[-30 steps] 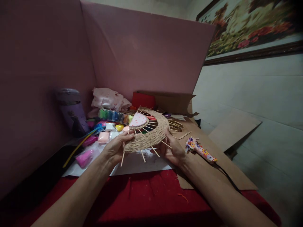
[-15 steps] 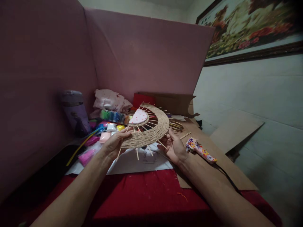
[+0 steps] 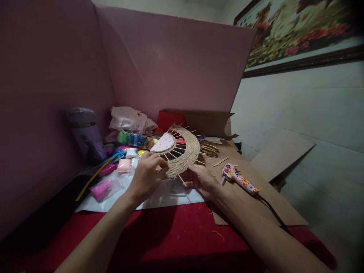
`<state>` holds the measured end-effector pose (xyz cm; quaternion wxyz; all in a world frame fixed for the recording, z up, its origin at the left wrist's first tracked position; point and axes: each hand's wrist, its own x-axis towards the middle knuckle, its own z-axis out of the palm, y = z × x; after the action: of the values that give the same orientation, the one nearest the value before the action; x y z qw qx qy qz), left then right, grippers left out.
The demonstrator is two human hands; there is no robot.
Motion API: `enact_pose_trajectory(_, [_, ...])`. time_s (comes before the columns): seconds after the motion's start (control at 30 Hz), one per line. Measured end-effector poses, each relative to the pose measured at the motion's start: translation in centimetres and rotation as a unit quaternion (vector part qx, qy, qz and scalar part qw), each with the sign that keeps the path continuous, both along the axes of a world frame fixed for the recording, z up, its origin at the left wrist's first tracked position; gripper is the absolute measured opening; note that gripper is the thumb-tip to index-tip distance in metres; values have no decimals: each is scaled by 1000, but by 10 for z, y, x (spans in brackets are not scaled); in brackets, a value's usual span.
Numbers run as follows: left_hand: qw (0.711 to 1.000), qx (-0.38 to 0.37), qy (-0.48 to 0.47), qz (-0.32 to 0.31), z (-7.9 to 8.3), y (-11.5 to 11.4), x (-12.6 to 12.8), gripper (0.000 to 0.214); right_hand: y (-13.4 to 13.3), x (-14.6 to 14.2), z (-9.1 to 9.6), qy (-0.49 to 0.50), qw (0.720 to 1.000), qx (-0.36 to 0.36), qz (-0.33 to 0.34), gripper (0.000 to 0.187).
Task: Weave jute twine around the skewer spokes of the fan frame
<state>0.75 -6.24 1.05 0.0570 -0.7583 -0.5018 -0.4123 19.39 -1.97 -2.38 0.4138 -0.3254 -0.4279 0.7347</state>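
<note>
Both my hands hold a half-round woven piece [image 3: 184,153]: jute cord wound over thin wooden sticks that fan out from a pink dotted centre [image 3: 163,143]. My left hand [image 3: 148,176] is closed over its near left edge, covering that part of the weave. My right hand [image 3: 200,180] pinches the lower right edge, fingers bent around the stick ends. The piece hangs just above a white sheet [image 3: 159,195] on the red table [image 3: 176,235].
A patterned glue gun [image 3: 239,179] with a black cord lies on brown cardboard [image 3: 256,197] to the right. Coloured clay packets [image 3: 125,159], a purple tumbler [image 3: 87,134], pink cloth [image 3: 129,119] and a cardboard box [image 3: 204,123] crowd the back. A pink board [image 3: 170,64] walls the back and left.
The woven piece has turned and drawn in toward me. My left hand slid over its near edge, and my right hand moved left under the lower rim.
</note>
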Motion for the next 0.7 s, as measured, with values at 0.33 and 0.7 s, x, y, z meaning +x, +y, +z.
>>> enact_pose_trajectory(0.33, [985,-35,170,18,-8,-6,16,4,-4,-5,-5,-34,998,53,24,30])
enact_pose_trajectory(0.7, [957,45,270,92,-12,-9,22,15,-4,-6,-6,-38,998,55,23,28])
